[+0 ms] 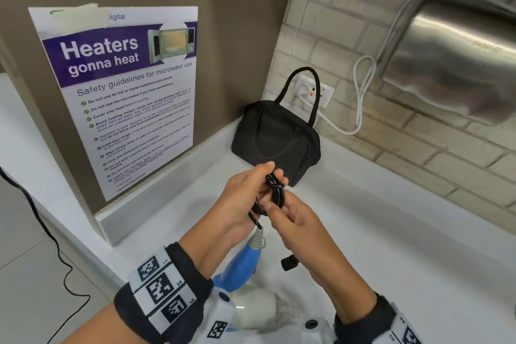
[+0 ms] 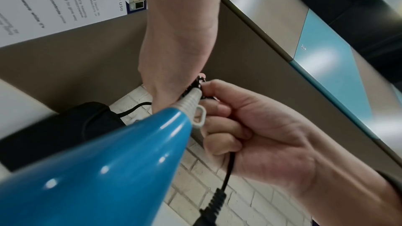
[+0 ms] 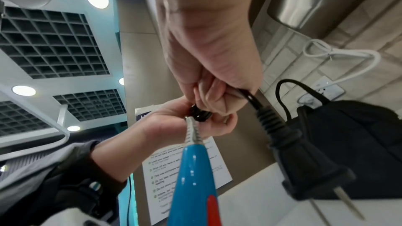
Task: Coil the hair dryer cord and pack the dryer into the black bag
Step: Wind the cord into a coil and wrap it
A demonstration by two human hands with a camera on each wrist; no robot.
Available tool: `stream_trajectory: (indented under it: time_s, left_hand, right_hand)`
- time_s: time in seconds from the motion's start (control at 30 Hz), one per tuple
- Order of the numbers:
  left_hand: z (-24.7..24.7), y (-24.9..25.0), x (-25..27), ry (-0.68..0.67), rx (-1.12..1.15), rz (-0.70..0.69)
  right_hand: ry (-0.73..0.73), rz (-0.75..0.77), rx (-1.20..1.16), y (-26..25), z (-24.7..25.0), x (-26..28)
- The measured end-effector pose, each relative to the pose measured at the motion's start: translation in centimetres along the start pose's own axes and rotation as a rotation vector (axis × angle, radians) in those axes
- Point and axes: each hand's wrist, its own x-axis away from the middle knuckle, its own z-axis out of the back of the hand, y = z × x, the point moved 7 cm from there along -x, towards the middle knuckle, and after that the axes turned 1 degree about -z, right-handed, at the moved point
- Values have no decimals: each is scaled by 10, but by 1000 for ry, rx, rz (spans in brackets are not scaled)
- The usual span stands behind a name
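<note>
Both hands hold a small bundle of coiled black cord (image 1: 275,188) above the white counter (image 1: 377,232). My left hand (image 1: 251,190) grips the loops. My right hand (image 1: 282,209) curls round the same cord, and the black plug (image 1: 289,262) dangles below it. Under the hands is the hair dryer, with blue handle (image 1: 245,262) uppermost and white body (image 1: 254,307) below. The black bag (image 1: 276,142) stands in the corner behind, its handles up. The right wrist view shows the right hand (image 3: 217,95) gripping cord just above the plug (image 3: 304,161) and the left hand (image 3: 174,121) holding the coil (image 3: 199,114).
A microwave safety poster (image 1: 125,98) hangs on the brown panel at left. On the brick wall sit a socket (image 1: 315,91) with a white cable (image 1: 360,98) and a steel hand dryer (image 1: 458,64). A thin black cable (image 1: 42,220) runs across the floor at left.
</note>
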Motion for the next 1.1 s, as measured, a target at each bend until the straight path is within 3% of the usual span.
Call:
stream_trajectory:
  time_s: [0.27,0.43,0.6,0.8,0.9,1.0,1.1]
  left_hand:
    - [5,-10,-5,7,52,33]
    - [13,3,-8,10,114,6]
    - [14,0,-9,-29,201,80]
    - [9,4,-4,-57,153,35]
    - [9,7,-4,-74,181,28]
    - [8,12,-3,-75,203,1]
    - [5,10,-2,-61,163,0]
  right_hand:
    - [-20,-41,-17,8,-7,0]
    - [7,17,88,11,-3,11]
    - [-19,11,126,16,-1,19]
    - [-1,33,155,25,0,25]
    - [31,54,262,39,5,25]
    - [58,75,592,57,10,19]
    - [169,-16,568,70,30,8]
